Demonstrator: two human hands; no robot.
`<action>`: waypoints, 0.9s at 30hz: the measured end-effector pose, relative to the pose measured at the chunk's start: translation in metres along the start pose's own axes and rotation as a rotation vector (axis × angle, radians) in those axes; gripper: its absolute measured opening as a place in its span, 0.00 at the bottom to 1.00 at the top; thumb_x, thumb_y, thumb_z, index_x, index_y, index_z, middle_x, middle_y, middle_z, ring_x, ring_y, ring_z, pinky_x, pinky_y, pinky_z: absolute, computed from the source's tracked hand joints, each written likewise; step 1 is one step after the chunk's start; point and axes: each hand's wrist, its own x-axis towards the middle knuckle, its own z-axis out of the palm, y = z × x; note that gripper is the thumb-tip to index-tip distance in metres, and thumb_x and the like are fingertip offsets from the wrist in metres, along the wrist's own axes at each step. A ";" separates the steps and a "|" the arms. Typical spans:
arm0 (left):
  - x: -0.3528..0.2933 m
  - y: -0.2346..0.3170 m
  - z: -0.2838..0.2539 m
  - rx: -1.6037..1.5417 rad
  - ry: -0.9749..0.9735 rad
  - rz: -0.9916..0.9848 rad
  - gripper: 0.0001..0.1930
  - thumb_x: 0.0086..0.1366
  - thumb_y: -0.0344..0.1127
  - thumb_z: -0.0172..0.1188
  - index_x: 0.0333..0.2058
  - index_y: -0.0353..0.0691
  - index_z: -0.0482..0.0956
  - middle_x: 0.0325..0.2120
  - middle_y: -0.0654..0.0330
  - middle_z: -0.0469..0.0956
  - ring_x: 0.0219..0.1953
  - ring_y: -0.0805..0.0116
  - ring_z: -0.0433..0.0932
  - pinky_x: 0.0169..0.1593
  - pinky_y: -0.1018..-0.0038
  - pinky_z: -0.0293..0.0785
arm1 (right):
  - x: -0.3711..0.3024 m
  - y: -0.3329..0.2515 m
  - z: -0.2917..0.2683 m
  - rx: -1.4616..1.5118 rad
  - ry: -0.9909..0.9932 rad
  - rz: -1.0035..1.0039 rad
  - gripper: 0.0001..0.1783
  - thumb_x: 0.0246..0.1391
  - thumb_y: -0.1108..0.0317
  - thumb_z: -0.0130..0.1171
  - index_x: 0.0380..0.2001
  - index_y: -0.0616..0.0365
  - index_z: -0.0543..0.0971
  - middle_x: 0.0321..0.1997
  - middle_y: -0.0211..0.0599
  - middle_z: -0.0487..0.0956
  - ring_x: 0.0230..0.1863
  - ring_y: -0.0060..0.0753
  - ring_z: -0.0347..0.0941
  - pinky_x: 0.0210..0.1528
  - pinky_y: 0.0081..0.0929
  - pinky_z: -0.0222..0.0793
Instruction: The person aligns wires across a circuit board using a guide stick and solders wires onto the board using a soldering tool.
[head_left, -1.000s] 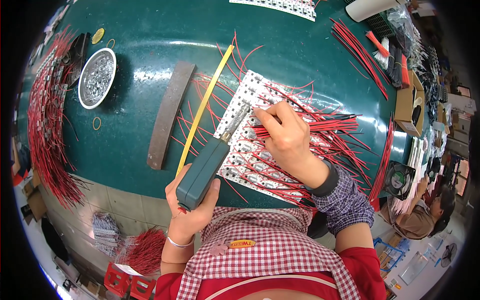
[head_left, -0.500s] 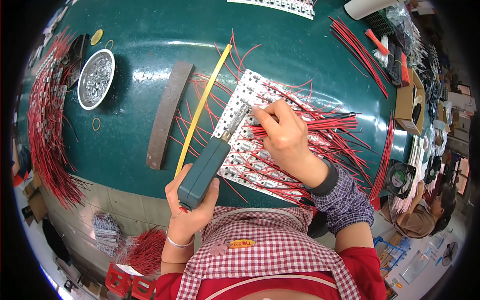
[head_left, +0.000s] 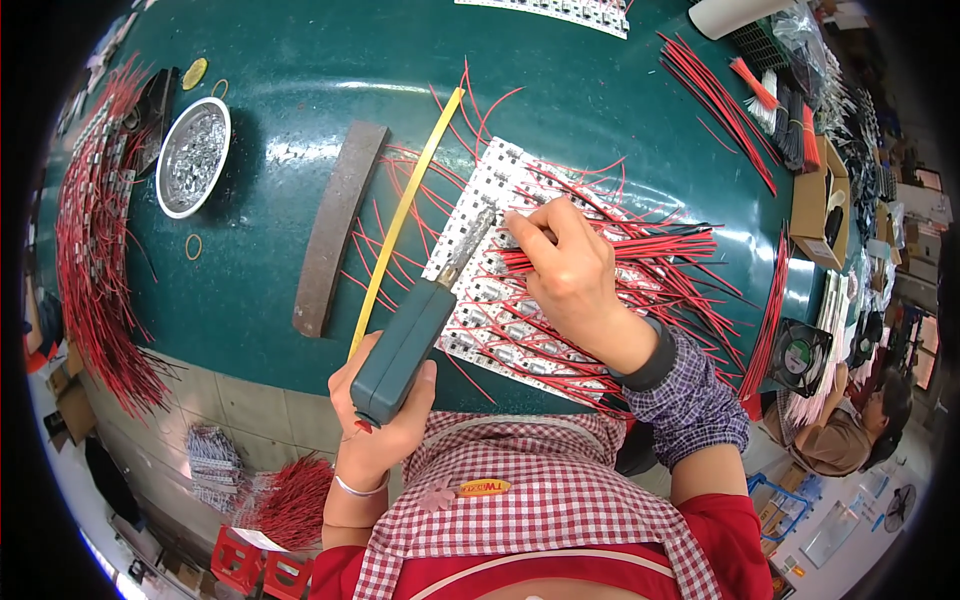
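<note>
My left hand (head_left: 388, 440) is wrapped round the dark green handle of a soldering iron (head_left: 405, 345). Its metal tip points up and right over a white sheet of small circuit boards (head_left: 498, 160), close to my right fingertips. With thumb and forefinger pinched at the boards, my right hand (head_left: 575, 270) holds red and black wires (head_left: 665, 250), which fan out to the right beneath the palm. The exact wire end in the pinch is too small to make out. More red wires cross the sheet and stick out past its left edge.
A yellow strip (head_left: 410, 210) and a brown bar (head_left: 340, 230) lie left of the boards. Farther left are a white bowl of metal bits (head_left: 193, 158) and a heap of wired boards (head_left: 95, 250). Loose wires (head_left: 715, 100) and a cardboard box (head_left: 820, 205) are at right; another person (head_left: 850, 425) sits beyond.
The soldering iron and my left hand have shifted very slightly to the left. My right hand stays nearly where it was on the boards.
</note>
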 end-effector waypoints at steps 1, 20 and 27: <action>0.000 -0.001 0.000 0.000 0.000 0.001 0.11 0.51 0.19 0.65 0.36 0.28 0.80 0.27 0.57 0.78 0.25 0.68 0.76 0.30 0.75 0.71 | 0.000 0.000 0.000 0.001 0.001 0.001 0.15 0.41 0.80 0.61 0.38 0.67 0.81 0.30 0.37 0.70 0.32 0.36 0.73 0.26 0.30 0.71; 0.000 0.006 -0.002 0.148 -0.046 0.046 0.07 0.53 0.20 0.64 0.32 0.29 0.78 0.24 0.58 0.75 0.22 0.69 0.74 0.29 0.76 0.69 | -0.001 0.000 0.004 -0.057 -0.004 -0.075 0.15 0.41 0.78 0.59 0.37 0.70 0.79 0.34 0.40 0.70 0.35 0.37 0.73 0.28 0.30 0.73; -0.023 -0.012 -0.008 -0.006 0.101 -0.135 0.10 0.53 0.23 0.68 0.35 0.30 0.82 0.27 0.56 0.81 0.23 0.68 0.80 0.30 0.74 0.75 | 0.000 -0.002 0.002 -0.062 -0.015 -0.071 0.16 0.39 0.80 0.59 0.36 0.70 0.78 0.35 0.40 0.69 0.35 0.38 0.73 0.29 0.29 0.73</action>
